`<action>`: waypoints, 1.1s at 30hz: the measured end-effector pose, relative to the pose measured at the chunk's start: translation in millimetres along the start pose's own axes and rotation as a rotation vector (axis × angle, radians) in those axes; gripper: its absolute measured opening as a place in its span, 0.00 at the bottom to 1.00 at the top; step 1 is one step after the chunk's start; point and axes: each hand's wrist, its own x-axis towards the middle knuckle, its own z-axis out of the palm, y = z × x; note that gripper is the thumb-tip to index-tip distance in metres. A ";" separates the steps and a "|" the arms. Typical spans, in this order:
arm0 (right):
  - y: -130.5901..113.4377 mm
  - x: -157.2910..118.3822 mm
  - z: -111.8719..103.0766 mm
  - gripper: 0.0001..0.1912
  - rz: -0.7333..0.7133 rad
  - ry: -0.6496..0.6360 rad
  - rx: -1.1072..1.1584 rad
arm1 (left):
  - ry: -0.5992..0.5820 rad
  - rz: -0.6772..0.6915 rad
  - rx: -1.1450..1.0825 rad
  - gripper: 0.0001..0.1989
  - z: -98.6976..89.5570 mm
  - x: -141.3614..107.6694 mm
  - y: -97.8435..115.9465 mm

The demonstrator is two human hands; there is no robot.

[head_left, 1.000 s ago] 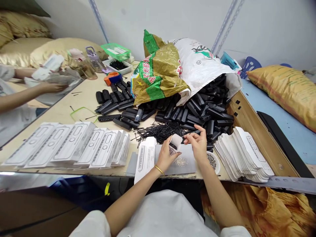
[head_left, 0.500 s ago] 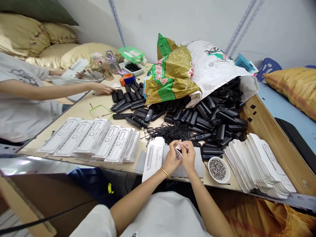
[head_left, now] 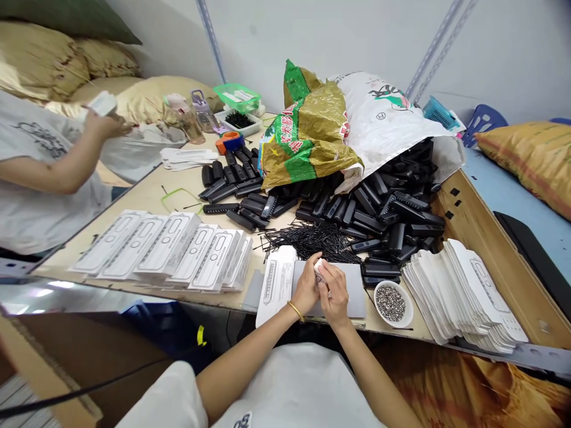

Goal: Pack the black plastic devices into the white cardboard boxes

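Between my two hands is a small white carton (head_left: 318,268), seen nearly end-on and mostly covered by fingers. My left hand (head_left: 307,286) wraps around its left side. My right hand (head_left: 333,291) is closed over its near and right side. Both hands are above a grey pad (head_left: 355,297) at the table's front edge. Left of them lies a flat white printed carton (head_left: 275,285). A heap of thin black sticks (head_left: 307,241) lies just beyond my hands. To the right stands a white bowl (head_left: 408,321) of small metal pieces (head_left: 390,303).
Filled-out white cartons (head_left: 167,244) stand in rows at left; flat cartons (head_left: 459,294) are stacked at right. Black plastic devices (head_left: 375,220) spill from a white sack (head_left: 370,119) at the back. A co-worker's hand (head_left: 104,125) lifts a white carton at far left.
My right hand has rolled over the carton's end, hiding the dark opening seen before. The co-worker's hand has left the table and risen toward the body with a white carton.
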 end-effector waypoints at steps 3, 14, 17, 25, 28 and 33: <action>0.6 -3.8 -2.2 0.19 0.028 -0.046 0.022 | 0.000 -0.031 0.101 0.32 -2.1 -2.4 3.7; 36.3 1.1 -61.8 0.16 0.544 0.033 0.021 | 0.626 -0.298 0.895 0.31 -196.2 17.9 62.7; 38.9 3.7 -61.8 0.16 0.510 -0.076 -0.058 | 0.626 -0.151 0.913 0.24 -188.9 15.2 53.2; 71.2 -22.5 -113.4 0.15 0.549 0.056 -0.540 | -0.173 -0.459 0.935 0.22 -89.3 4.4 0.6; 90.3 -47.4 -136.2 0.12 0.609 -0.008 -0.597 | -0.192 -0.500 1.068 0.20 -77.3 10.2 -10.2; 103.7 -66.2 -138.0 0.09 0.622 -0.092 -0.544 | -0.194 -0.183 0.984 0.19 -43.5 62.9 2.4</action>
